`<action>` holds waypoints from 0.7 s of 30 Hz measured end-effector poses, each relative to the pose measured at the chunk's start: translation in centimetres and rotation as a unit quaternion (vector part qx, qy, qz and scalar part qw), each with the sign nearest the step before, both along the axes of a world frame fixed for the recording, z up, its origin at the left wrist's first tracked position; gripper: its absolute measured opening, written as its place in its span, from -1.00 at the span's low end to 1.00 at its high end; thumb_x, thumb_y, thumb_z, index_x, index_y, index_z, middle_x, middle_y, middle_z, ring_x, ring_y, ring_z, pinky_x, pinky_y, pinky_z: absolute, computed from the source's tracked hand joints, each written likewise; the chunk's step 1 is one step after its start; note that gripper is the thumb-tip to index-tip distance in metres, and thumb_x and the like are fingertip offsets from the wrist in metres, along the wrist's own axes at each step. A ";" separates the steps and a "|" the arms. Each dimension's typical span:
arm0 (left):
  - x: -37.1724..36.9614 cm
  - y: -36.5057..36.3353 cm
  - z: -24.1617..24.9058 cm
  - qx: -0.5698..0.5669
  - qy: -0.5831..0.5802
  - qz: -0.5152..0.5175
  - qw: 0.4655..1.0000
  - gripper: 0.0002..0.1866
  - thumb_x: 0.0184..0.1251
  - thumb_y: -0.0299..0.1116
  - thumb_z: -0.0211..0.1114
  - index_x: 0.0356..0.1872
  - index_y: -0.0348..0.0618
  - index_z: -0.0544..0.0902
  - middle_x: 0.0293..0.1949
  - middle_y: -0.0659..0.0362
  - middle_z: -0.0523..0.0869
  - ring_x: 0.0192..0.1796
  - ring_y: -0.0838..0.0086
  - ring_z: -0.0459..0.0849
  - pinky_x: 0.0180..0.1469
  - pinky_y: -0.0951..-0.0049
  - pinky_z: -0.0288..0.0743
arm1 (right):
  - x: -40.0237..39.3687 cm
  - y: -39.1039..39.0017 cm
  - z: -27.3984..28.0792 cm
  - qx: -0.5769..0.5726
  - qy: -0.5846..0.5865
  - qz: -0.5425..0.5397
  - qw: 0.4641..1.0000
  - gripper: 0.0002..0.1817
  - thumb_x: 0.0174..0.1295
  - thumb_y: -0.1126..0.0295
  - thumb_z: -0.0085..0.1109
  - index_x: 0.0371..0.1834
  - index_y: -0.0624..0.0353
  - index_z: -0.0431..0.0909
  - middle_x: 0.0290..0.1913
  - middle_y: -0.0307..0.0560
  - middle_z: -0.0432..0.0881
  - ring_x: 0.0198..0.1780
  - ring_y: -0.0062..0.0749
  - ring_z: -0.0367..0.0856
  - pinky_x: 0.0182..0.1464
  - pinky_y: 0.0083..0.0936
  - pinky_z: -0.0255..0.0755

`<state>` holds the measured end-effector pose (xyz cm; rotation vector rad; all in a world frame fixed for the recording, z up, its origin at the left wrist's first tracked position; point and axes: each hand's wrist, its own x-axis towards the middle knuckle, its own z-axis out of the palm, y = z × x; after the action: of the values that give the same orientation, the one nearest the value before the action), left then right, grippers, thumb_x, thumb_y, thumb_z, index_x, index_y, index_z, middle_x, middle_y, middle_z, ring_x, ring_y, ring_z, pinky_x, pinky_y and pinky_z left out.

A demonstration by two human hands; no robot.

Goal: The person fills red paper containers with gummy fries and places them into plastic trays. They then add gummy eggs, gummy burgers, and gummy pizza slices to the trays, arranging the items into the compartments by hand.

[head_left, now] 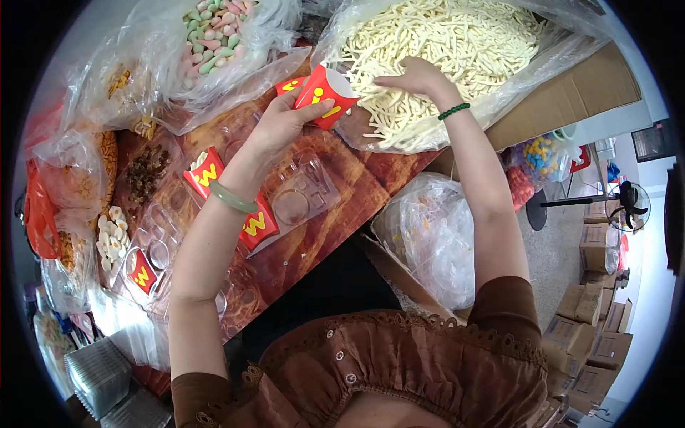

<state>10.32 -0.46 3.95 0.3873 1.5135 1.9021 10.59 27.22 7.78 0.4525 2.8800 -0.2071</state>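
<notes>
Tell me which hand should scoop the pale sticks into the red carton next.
Probably the right hand: it already rests on the pale sticks in the bag, while the left hand is occupied holding the red carton.

1. The left hand (282, 125) holds a small carton (325, 96) over the worktop (357, 189), at the near edge of the open bag of stick snacks (435, 53).
2. The right hand (414, 77) rests in that bag, just right of the carton.
3. A bag of mixed sweets (217, 36) lies left of the stick snacks.
4. Clear compartment trays (303, 189) lie on the worktop beneath the left forearm, with more cartons (207, 173) on them.
5. Stacked boxes (596, 321) stand on the floor, far right.
</notes>
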 end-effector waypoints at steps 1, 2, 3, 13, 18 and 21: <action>0.2 0.2 0.1 0.004 -0.008 0.002 1.000 -0.55 0.25 -0.32 0.33 0.13 -0.26 0.46 -0.08 0.18 0.65 -0.09 0.54 0.62 -0.08 0.49 0.53 | -0.3 0.0 -1.1 0.016 0.021 0.024 0.999 -0.22 -0.11 -0.17 0.35 -0.06 0.39 0.55 -0.14 0.25 0.63 -0.10 -0.01 0.62 -0.03 -0.33 0.47; 0.4 0.4 0.2 0.008 -0.016 0.004 1.000 -0.55 0.25 -0.34 0.32 0.12 -0.28 0.46 -0.08 0.17 0.65 -0.09 0.53 0.62 -0.08 0.48 0.53 | -0.5 0.4 -2.6 0.031 0.042 0.048 0.997 -0.25 -0.11 -0.13 0.37 -0.09 0.39 0.56 -0.17 0.24 0.63 -0.12 -0.02 0.63 -0.07 -0.33 0.48; 0.6 0.6 0.2 0.008 -0.013 0.003 1.000 -0.55 0.25 -0.34 0.32 0.12 -0.28 0.46 -0.08 0.17 0.65 -0.09 0.53 0.62 -0.08 0.48 0.53 | -0.2 0.3 -2.8 0.002 0.108 0.074 0.991 -0.37 -0.11 -0.01 0.39 -0.21 0.40 0.59 -0.29 0.21 0.64 -0.23 -0.04 0.63 -0.16 -0.34 0.48; 1.7 2.8 -0.9 0.055 -0.047 -0.034 0.997 -0.56 0.27 -0.39 0.30 0.13 -0.33 0.46 -0.02 0.14 0.63 -0.03 0.51 0.62 0.02 0.47 0.51 | -3.9 1.9 -2.5 -0.050 -0.025 0.020 0.998 -0.24 -0.16 -0.12 0.39 -0.17 0.47 0.58 -0.20 0.24 0.66 -0.20 -0.04 0.66 -0.14 -0.32 0.50; 1.9 2.4 -0.2 0.023 -0.046 -0.057 0.997 -0.58 0.27 -0.37 0.30 0.11 -0.25 0.45 -0.01 0.17 0.60 -0.01 0.48 0.60 0.00 0.41 0.52 | -3.6 3.6 -0.2 -0.006 0.027 0.066 0.997 -0.41 -0.09 0.03 0.40 -0.14 0.34 0.59 -0.17 0.20 0.64 -0.12 -0.11 0.63 -0.07 -0.35 0.47; 2.3 3.1 -0.3 0.025 -0.053 -0.055 0.997 -0.56 0.26 -0.39 0.31 0.12 -0.31 0.45 -0.01 0.14 0.62 -0.01 0.49 0.61 0.03 0.44 0.50 | -1.9 3.1 0.4 0.024 0.078 0.104 0.991 -0.57 -0.06 0.23 0.35 -0.17 0.29 0.60 -0.17 0.18 0.63 -0.09 -0.03 0.60 -0.04 -0.32 0.45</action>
<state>12.59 2.69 3.66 0.3783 1.3497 1.8484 8.73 30.31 8.19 0.1468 3.0641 -0.1437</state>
